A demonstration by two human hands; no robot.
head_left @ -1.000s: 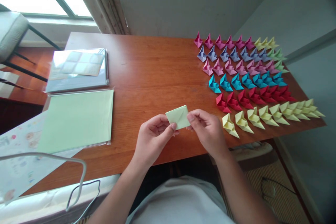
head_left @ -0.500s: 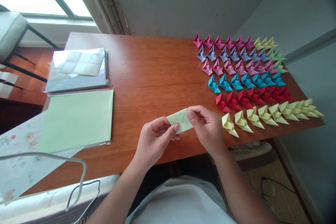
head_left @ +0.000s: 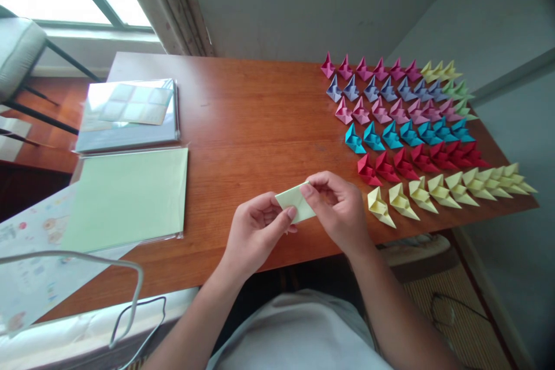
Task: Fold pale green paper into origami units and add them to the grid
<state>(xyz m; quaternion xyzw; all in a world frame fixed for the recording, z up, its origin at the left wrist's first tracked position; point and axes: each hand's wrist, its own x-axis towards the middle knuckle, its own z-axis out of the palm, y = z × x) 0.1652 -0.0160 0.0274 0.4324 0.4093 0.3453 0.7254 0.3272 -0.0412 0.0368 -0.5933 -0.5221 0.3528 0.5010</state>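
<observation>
Between my two hands, above the front part of the table, is a small folded sheet of pale green origami paper (head_left: 295,201). My left hand (head_left: 259,224) pinches its left end, the thumb lying on top and the fingers underneath. At the other end, my right hand (head_left: 337,208) grips the paper near its upper right corner with thumb and fingertips, hiding that corner. Close by on the right stands a row of pale yellow folded paper boats (head_left: 403,201). Red boats (head_left: 402,165) line up just behind them.
Turquoise boats (head_left: 390,135), pink boats (head_left: 380,110), purple boats (head_left: 372,89) and magenta boats (head_left: 363,69) fill rows farther back. Left lie a pack of light green paper (head_left: 130,196), a stack in clear wrap (head_left: 125,133) and a printed sheet (head_left: 34,266). A grey cable (head_left: 139,283) curves at front left.
My right hand has shifted slightly left along the folded paper, its thumb now covering more of the right end. The left hand keeps its hold almost unchanged.
</observation>
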